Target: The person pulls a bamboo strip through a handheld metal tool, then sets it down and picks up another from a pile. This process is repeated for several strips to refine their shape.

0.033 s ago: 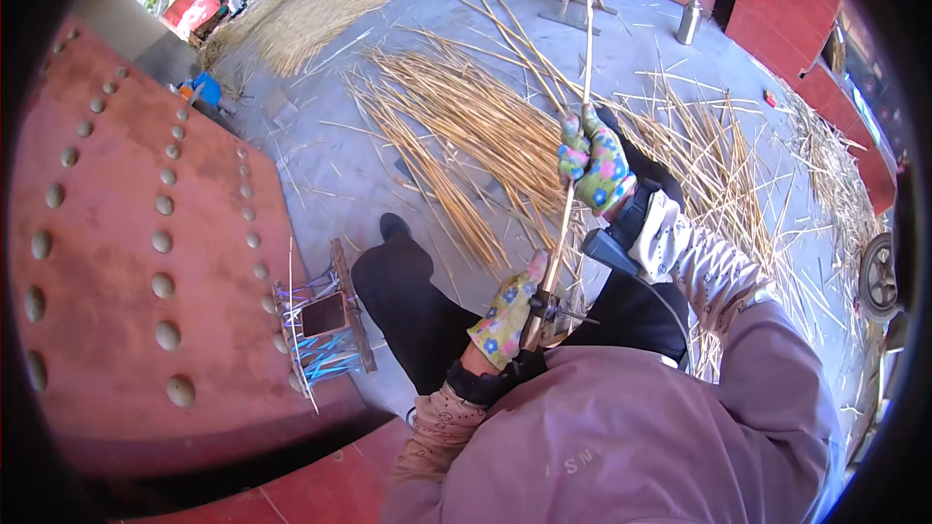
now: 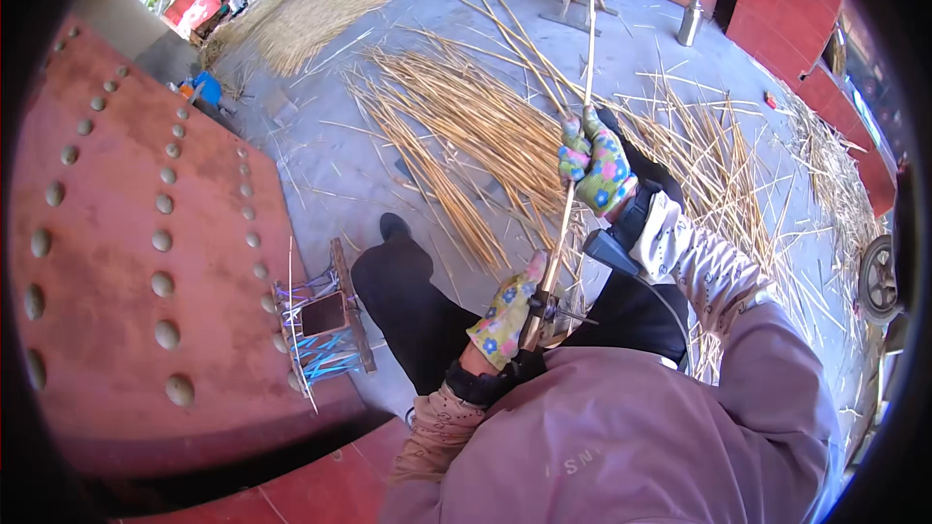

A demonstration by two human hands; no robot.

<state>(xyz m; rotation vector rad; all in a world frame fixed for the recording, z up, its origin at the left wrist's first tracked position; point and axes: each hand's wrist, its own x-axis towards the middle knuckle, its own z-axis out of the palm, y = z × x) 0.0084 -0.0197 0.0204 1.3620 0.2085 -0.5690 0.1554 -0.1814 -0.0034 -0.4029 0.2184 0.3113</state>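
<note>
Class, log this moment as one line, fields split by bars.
left hand, floral-gloved: against wooden rod with dark fitting | right hand, floral-gloved: holding long stalk | floor: loose stalks, upright metal flask

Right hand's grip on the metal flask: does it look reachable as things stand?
Probably not: the right hand is closed around a long stalk, and the metal flask stands well beyond it, past scattered stalks.

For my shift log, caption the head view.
Gloved right hand holds a long stalk, left hand lower, loose stalks spread across the floor.
</note>
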